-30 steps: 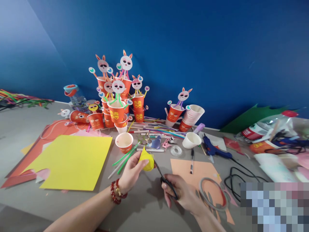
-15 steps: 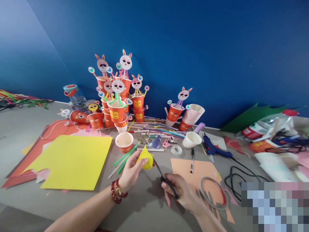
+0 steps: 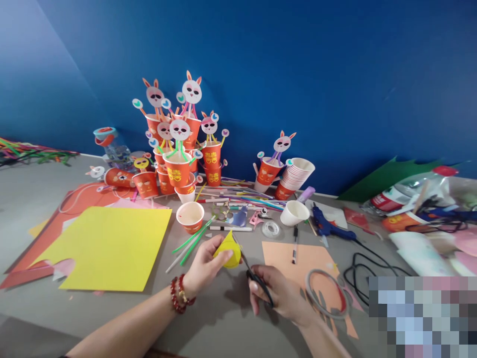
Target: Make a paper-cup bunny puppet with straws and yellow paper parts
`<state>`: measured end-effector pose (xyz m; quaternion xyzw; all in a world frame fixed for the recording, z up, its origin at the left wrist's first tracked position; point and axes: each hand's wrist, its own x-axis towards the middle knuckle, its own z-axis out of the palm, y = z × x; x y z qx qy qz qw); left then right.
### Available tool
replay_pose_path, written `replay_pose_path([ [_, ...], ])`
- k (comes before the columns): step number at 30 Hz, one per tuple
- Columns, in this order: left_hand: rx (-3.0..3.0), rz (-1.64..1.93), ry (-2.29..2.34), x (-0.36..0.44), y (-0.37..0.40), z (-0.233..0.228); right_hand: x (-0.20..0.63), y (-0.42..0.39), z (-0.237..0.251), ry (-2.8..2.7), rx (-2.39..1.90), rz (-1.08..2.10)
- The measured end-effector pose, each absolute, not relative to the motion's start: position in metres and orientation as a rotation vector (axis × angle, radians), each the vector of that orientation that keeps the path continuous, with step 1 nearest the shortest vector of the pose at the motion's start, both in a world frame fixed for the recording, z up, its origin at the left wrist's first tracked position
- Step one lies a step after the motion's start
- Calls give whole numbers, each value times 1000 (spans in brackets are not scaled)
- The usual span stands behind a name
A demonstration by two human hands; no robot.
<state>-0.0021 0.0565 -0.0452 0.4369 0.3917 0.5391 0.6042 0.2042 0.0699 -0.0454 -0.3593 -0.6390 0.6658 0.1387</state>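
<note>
Cutting is under way: the left hand (image 3: 203, 266) pinches a small yellow paper shape (image 3: 228, 248) above the tabletop (image 3: 223, 323) (pointed tip up), while the right hand (image 3: 279, 296) grips black scissors (image 3: 255, 278), blades at its edge. Likely next: turning the paper steadily into the blades.

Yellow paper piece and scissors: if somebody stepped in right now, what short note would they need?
Left hand: grip shut on the yellow paper piece, held above the grey table.
Right hand: grip shut on the black scissors, blades at the piece's edge.
Done: the piece looks partly rounded, with a point on top.
Left: hard to judge; the cut appears unfinished.
Nearby: yellow sheet, orange sheet.
</note>
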Motion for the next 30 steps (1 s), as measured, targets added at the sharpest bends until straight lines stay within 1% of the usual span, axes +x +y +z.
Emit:
replay_pose_path([
  [17, 945, 1268, 861, -1, 55, -42, 205, 70, -45, -1844, -955, 1903],
  [30, 911, 1268, 866, -2, 55, -43, 207, 72, -42, -1882, -991, 1885],
])
